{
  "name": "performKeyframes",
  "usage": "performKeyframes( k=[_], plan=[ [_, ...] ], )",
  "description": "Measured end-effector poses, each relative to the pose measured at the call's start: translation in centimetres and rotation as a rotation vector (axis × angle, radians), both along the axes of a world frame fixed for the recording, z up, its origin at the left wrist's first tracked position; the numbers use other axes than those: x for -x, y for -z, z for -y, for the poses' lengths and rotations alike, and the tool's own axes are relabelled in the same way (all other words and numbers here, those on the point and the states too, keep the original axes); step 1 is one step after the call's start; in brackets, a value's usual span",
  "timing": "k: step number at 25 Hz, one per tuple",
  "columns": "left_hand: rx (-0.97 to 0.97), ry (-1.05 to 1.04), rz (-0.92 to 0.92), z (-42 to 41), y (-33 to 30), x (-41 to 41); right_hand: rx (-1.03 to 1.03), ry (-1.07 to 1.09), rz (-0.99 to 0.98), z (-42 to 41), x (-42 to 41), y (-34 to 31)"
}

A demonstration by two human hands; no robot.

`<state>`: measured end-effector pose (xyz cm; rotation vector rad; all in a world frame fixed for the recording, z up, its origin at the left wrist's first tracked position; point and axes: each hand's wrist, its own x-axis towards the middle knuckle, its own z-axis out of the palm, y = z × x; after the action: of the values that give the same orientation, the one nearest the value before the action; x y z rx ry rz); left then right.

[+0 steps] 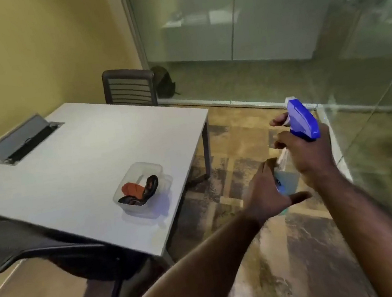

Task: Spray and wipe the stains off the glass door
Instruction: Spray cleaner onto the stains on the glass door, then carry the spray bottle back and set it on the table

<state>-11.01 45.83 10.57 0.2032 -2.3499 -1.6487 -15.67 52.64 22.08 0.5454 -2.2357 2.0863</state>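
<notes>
Spray step is judged to be in hand, with no spraying seen yet. A clear plastic spray bottle with a blue trigger head [303,121] is gripped at the neck by the right hand [309,155], one finger curled over the trigger. The left hand [267,195] is held open with fingers spread, just beside the bottle's lower body; contact cannot be told. The bottle is held near the glass door [380,127], nozzle aimed away from the camera, not squarely at the pane. Next move is judged to call for turning the nozzle onto the glass. No stains or wiping cloth can be made out. Well apart from the door, a clear plastic tub [132,202] sits on the grey table [69,162]; inside, something orange and black, blurred.
</notes>
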Motion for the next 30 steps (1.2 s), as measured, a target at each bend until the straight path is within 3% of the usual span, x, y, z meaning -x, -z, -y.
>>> performKeyframes(
  k=[11, 16, 22, 30],
  plan=[
    [0.172, -0.369, 0.016, 22.2, 4.9, 0.5, -0.086, -0.421, 0.049, 24.2, 3.0, 3.1],
    [0.123, -0.534, 0.125, 29.7, 6.3, 3.3, -0.154, -0.51, 0.022, 32.2, 6.6, 6.0],
    [0.1, -0.652, 0.219, 36.1, 8.0, 8.2, -0.087, -0.529, 0.248, 39.6, 11.1, 11.0],
    [0.048, -0.842, 0.282, 41.0, 10.7, 12.4, -0.1, -0.634, 0.256, 46.6, 15.2, 16.5]
  ],
)
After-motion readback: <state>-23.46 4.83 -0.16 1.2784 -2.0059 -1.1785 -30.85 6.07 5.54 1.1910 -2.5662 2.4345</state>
